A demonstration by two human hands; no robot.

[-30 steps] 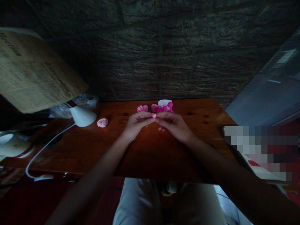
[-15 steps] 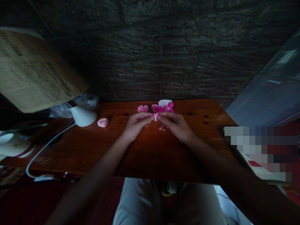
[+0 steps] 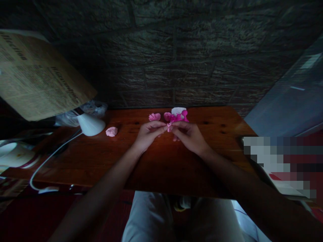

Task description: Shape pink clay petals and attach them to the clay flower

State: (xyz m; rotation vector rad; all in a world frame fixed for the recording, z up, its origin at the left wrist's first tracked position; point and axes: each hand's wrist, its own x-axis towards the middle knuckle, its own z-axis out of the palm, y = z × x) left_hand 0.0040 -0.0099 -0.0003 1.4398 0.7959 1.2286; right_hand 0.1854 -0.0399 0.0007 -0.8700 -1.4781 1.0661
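Over the middle of the table, the fingertips of my left hand and my right hand meet on a small pink piece of what looks like modelling clay. Both hands pinch it between thumb and fingers, and part of it is hidden. Just behind them lie a light pink ruffled flower shape, a darker pink rounded one and several magenta pieces. A white item sits behind the magenta pieces. Farther left rests a crumpled light pink lump.
A lamp with a white cone base and newsprint-patterned shade stands left, its white cord crossing the wooden table. A white cup-like container is at far left. A stone wall rises behind; a grey translucent panel leans right.
My fingers have shifted slightly on the pink piece; it looked like a small lump, then longer and forked, and now hangs below the fingertips. The lump and flower shapes stay put.
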